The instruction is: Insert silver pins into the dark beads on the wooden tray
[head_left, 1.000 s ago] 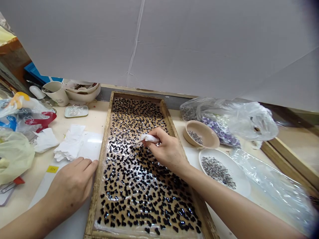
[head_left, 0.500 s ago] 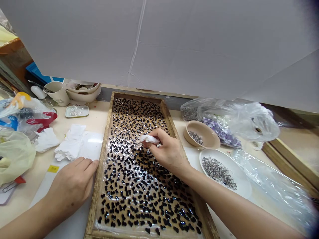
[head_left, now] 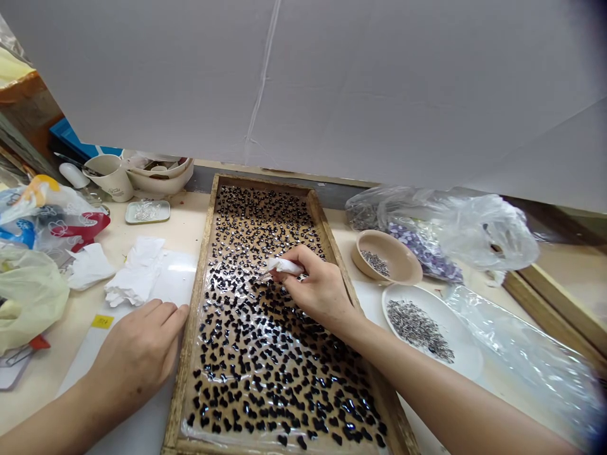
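Observation:
In the head view my right hand [head_left: 317,284] is closed in a pinch on a fine-tipped tool with a white wrapped grip [head_left: 287,265]. Its thin tip points left and down among small shiny black pieces [head_left: 265,379], many of them heart-like. These pieces cover a film-lined sheet in a long wooden-framed tray [head_left: 202,253]. Curled together, the fingers of my left hand [head_left: 140,347] rest against the tray's left side, above a white board [head_left: 137,423]; the underside of that hand is hidden.
To the right stand a tan bowl [head_left: 403,262] and a white plate [head_left: 462,341], both with small metal bits, beside clear plastic bags [head_left: 502,234]. Leftward lie folded tissues [head_left: 135,272], a small dish [head_left: 164,212], a cup [head_left: 116,180] and crumpled bags [head_left: 33,297]. A white sheet [head_left: 355,82] overhangs the back.
The view has shifted very slightly. Both hands, the tool and the tray keep nearly the same places.

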`<state>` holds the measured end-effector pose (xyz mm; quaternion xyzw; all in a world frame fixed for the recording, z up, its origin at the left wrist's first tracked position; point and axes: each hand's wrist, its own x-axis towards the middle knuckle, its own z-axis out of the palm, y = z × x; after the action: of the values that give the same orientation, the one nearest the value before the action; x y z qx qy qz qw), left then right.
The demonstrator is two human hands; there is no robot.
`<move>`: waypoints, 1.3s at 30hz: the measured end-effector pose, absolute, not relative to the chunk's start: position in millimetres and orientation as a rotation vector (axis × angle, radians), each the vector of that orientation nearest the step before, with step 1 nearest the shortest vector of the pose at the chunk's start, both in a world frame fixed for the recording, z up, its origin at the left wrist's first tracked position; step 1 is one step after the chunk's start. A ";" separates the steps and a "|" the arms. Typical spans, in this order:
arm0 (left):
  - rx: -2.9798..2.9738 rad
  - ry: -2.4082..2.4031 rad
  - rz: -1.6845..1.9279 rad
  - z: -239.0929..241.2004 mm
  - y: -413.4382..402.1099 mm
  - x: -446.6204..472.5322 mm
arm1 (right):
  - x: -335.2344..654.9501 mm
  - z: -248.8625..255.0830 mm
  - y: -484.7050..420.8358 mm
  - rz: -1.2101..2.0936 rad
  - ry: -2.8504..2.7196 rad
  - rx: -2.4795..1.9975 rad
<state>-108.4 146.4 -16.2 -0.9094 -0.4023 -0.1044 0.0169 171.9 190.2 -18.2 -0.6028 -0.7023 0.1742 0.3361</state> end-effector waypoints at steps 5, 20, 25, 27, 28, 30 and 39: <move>-2.826 -1.255 -0.317 -16.5 146.7 -108.3 | 172.1 -11.4 190.4 0.490 -1.772 -1.590; -2.799 -1.374 -0.222 -10.7 143.4 -102.9 | 151.8 -4.2 197.1 0.462 -1.837 -1.512; -2.815 -1.424 -0.200 -10.3 142.6 -100.4 | 136.8 1.1 203.7 0.406 -1.900 -1.450; -2.831 -1.427 -0.199 -10.6 142.4 -100.0 | 129.4 2.3 206.0 0.405 -1.922 -1.419; -2.837 -1.428 -0.194 -10.7 142.3 -99.8 | 125.9 2.1 207.2 0.406 -1.935 -1.400; -2.846 -1.426 -0.185 -10.7 142.0 -99.6 | 119.9 0.1 209.7 0.399 -1.957 -1.371; -2.864 -1.416 -0.214 -9.8 141.9 -100.1 | 113.1 -13.9 217.2 0.366 -1.999 -1.406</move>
<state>-100.1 141.9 -9.8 -0.8940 -0.4421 -0.0667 -0.0304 113.1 217.2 -13.9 -0.5373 -0.7638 0.1399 0.3291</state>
